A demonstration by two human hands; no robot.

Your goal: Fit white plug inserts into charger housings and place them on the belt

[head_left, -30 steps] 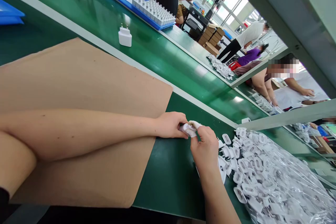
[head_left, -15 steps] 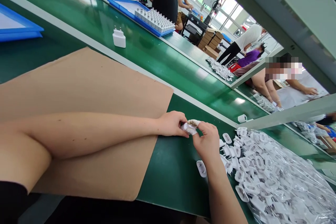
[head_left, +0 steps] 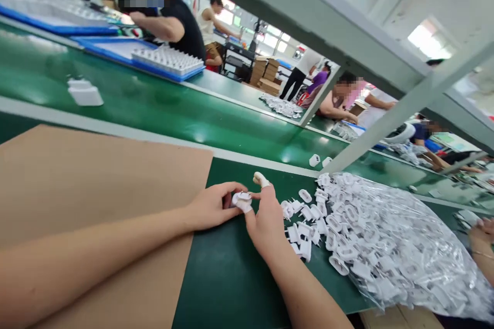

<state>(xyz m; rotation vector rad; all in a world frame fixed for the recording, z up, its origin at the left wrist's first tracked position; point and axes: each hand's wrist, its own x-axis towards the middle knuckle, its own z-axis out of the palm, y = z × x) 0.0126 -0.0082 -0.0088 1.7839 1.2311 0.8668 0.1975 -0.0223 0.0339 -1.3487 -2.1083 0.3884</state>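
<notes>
A white plug housing (head_left: 242, 199) with an oval end is held just above the green table, between my two hands. My left hand (head_left: 216, 205) is closed around its left side, fingertips and thumb pinching it. From the right, my right hand (head_left: 266, 221) grips it with the thumb and a finger. White covers wrap that thumb and the index finger, which points up clear of the part. Close beside my right hand lie loose white plug housings (head_left: 304, 229), some with pins showing. A heap of the same parts in a clear plastic bag (head_left: 389, 236) spreads farther right.
A brown cardboard sheet (head_left: 116, 175) lies under my left forearm. Beyond a pale rail runs a green conveyor belt (head_left: 162, 108) carrying a white plug (head_left: 85, 92). A slanted metal post (head_left: 382, 118) stands ahead. Co-workers sit across, near a blue tray (head_left: 170, 64); another person's hand (head_left: 482, 231) is far right.
My view has swung right and up, bringing more of the bagged heap into sight. The covered right index finger has lifted off the housing. Both hands still hold the part.
</notes>
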